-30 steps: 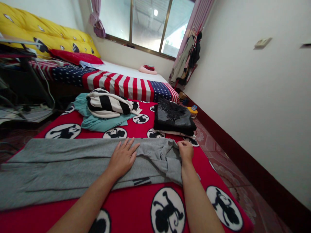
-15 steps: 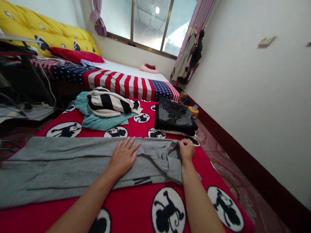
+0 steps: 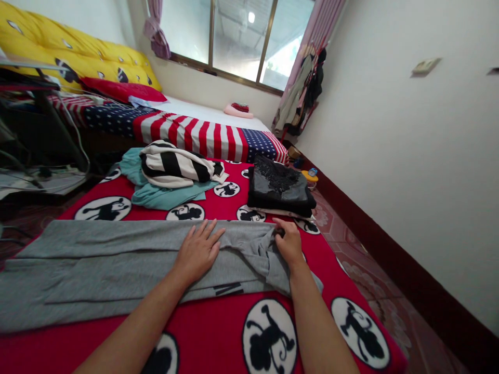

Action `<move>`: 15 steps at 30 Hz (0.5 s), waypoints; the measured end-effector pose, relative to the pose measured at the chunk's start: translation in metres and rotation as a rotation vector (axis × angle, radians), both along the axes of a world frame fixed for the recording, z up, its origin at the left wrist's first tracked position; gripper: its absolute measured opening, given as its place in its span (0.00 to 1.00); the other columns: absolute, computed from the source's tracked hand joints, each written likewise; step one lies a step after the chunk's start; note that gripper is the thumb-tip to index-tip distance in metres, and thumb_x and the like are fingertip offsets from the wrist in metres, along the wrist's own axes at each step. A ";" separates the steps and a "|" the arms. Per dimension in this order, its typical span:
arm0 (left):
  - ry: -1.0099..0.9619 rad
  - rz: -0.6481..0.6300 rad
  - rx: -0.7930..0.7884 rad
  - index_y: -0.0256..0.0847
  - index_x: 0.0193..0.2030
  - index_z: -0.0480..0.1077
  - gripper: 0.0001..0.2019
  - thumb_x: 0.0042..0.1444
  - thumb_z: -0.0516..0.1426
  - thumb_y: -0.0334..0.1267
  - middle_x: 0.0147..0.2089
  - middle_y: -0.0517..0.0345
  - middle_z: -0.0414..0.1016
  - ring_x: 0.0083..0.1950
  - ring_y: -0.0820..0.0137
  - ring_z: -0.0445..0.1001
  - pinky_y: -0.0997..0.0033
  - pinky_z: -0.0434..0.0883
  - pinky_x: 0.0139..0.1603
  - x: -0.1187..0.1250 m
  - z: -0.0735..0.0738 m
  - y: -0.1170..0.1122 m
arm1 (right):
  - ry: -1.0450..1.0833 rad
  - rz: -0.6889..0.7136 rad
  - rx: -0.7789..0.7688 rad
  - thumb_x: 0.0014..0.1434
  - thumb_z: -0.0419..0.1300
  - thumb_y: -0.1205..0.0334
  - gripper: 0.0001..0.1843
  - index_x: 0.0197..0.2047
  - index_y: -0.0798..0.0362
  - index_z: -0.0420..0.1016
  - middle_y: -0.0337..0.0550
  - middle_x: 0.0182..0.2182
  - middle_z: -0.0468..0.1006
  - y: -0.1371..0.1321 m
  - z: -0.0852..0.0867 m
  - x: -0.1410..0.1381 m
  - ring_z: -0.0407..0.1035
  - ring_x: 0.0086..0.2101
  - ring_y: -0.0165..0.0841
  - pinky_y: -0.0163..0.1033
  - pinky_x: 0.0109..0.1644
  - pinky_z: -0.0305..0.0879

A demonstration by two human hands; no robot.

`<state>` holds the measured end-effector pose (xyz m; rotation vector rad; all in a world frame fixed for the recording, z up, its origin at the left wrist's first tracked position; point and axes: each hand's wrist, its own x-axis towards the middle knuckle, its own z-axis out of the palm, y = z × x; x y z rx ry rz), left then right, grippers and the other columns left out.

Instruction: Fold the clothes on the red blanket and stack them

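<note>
A long grey garment (image 3: 128,270) lies across the red blanket in front of me, folded lengthwise into a strip. Two short black stripes mark its near edge, and its right end is bunched in creases. My left hand (image 3: 199,252) rests flat on the middle of the cloth, fingers spread. At the far right corner of the garment is my right hand (image 3: 289,243), touching the bunched end. Its thumb and index finger are apart with a dark gap between them; the other fingers are partly hidden.
Behind the garment, a striped black-and-white top (image 3: 175,163) lies on a teal garment (image 3: 167,196). A stack of folded dark clothes (image 3: 280,189) sits at the back right. The red blanket (image 3: 210,337) has monkey prints. Beyond are a bed with a flag-patterned sheet (image 3: 195,132) and a wall (image 3: 409,156).
My right hand has moved left along the garment's far edge, and its closed fingers have parted. My left hand has stayed in place.
</note>
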<state>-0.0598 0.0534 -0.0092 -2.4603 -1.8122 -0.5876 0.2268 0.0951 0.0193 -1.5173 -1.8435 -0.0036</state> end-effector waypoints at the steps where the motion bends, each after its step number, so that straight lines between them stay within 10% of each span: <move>1: 0.003 0.001 -0.002 0.52 0.65 0.64 0.23 0.64 0.48 0.40 0.71 0.56 0.57 0.72 0.56 0.55 0.45 0.55 0.68 0.000 0.000 0.000 | -0.015 -0.035 -0.011 0.43 0.52 0.74 0.22 0.38 0.51 0.81 0.43 0.32 0.79 -0.003 0.002 0.003 0.67 0.40 0.39 0.42 0.48 0.62; 9: 0.000 0.003 -0.017 0.52 0.65 0.64 0.23 0.64 0.48 0.40 0.72 0.55 0.56 0.72 0.56 0.54 0.44 0.55 0.68 0.000 0.001 0.000 | -0.205 -0.387 -0.254 0.48 0.54 0.73 0.17 0.27 0.48 0.82 0.43 0.29 0.81 -0.034 0.009 0.034 0.70 0.35 0.38 0.40 0.42 0.58; 15: 0.000 0.004 -0.018 0.51 0.65 0.64 0.23 0.64 0.48 0.40 0.71 0.55 0.57 0.72 0.56 0.54 0.45 0.55 0.68 0.001 0.001 0.000 | 0.024 -0.347 0.118 0.54 0.50 0.69 0.15 0.35 0.53 0.79 0.48 0.35 0.79 -0.025 0.007 0.030 0.70 0.38 0.39 0.40 0.45 0.61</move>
